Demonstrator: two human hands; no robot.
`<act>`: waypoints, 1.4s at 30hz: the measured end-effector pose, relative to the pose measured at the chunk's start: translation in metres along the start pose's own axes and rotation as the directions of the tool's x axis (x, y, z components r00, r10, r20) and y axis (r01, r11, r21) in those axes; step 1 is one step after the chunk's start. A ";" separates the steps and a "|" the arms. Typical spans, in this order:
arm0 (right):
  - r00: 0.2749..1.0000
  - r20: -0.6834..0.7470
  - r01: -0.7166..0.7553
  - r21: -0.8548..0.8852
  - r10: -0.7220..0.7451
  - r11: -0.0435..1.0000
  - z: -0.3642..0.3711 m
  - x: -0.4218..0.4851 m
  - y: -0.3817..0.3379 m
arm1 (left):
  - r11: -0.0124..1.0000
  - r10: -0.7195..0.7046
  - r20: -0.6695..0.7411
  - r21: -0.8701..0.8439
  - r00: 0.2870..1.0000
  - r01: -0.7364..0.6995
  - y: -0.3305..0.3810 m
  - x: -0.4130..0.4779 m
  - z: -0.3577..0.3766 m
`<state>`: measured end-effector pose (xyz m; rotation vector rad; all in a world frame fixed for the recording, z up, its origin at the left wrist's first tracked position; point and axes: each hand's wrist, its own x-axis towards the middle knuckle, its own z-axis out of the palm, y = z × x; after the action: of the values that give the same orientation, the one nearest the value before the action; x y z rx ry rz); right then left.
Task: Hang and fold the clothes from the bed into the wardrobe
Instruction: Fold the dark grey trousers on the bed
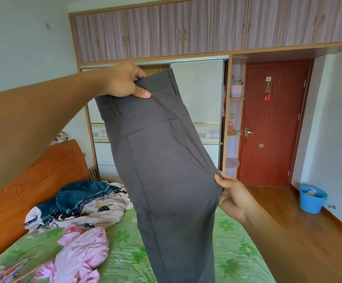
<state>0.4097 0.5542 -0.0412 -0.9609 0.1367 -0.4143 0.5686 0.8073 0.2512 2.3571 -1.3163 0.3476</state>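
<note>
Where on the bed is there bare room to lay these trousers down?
Bare green sheet on the bed's right side, between the grey trousers and the wooden floor. A narrower strip between trousers and pink garment. Crowded by the headboard: heaped fabric, pink garment, hangers.

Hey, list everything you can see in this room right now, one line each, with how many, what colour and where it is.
trousers: one, grey, held up over the bed
pink garment: one, pink, crumpled on the bed, near left
clothes pile: one, blue and cream, on the bed by the headboard
hanger: one plainly seen, white, at the pile's near edge
bed: one, green flowered sheet, below the trousers
headboard: one, orange-brown, left
wardrobe: one, white doors, far wall
cupboards: one row, striped, above the wardrobe
door: one, red, right of the wardrobe
bucket: one, blue, on the wooden floor, right
left hand: grips the waistband
right hand: pinches the trousers' edge, lower
</note>
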 end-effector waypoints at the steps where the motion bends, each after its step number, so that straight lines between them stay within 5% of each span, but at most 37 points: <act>1: 1.000 -0.022 0.020 -0.060 -0.021 0.998 -0.001 0.000 -0.003 | 1.000 0.001 0.001 -0.006 1.000 -0.001 -0.001 0.000 0.000; 5: 0.980 -0.064 0.122 -0.547 -0.186 0.828 -0.011 0.007 -0.011 | 1.000 0.022 -0.001 -0.018 1.000 -0.022 0.002 0.006 0.004; 8: 0.947 0.090 0.184 -0.939 -0.308 0.291 -0.029 0.018 -0.022 | 0.999 0.031 -0.004 -0.010 0.999 -0.032 0.006 0.010 0.006; 9: 0.958 0.113 0.160 -0.974 -0.264 0.163 -0.027 0.018 -0.029 | 0.999 0.043 0.003 -0.011 0.999 -0.042 0.008 0.012 0.008; 10: 0.973 0.112 0.144 -0.978 -0.204 0.150 -0.021 0.019 -0.037 | 0.998 0.060 0.014 -0.007 0.998 -0.060 0.012 0.013 0.011; 12: 0.979 0.168 0.198 -0.917 -0.115 0.347 0.010 0.016 -0.058 | 0.995 0.096 0.054 -0.001 0.994 -0.096 0.023 0.016 0.018; 15: 0.924 0.283 0.381 -0.679 -0.256 0.627 0.084 0.012 -0.102 | 0.991 0.137 0.112 -0.022 0.984 -0.135 0.040 0.019 0.030; 19: 0.857 0.311 0.504 -0.678 -0.411 0.536 0.137 0.011 -0.133 | 0.986 0.161 0.177 -0.082 0.971 -0.149 0.047 0.013 0.032; 23: 0.877 0.250 0.472 -0.610 -0.411 0.637 0.127 0.007 -0.134 | 1.000 0.019 0.321 0.013 0.947 -0.024 0.015 -0.012 0.012; 27: 0.893 0.223 0.444 -0.585 -0.391 0.679 0.117 -0.002 -0.137 | 0.903 -0.008 0.211 -0.419 0.977 0.097 -0.009 -0.040 0.026; 31: 0.872 0.206 0.484 -0.497 -0.443 0.721 0.122 -0.023 -0.152 | 0.659 -0.009 -0.025 -0.752 1.000 -0.013 0.004 -0.061 0.050; 36: 0.839 0.236 0.543 -0.398 -0.490 0.739 0.143 -0.060 -0.182 | 0.452 -0.009 -0.229 -0.869 0.973 -0.201 0.034 -0.075 0.032; 42: 0.856 0.276 0.510 -0.325 -0.436 0.796 0.170 -0.081 -0.208 | 0.351 0.058 -0.274 -0.895 0.960 -0.276 0.047 -0.069 0.000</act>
<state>0.3269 0.6125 0.2200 -1.4311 -0.2148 -0.7793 0.4921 0.8376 0.2341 1.1549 -1.1743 -0.1332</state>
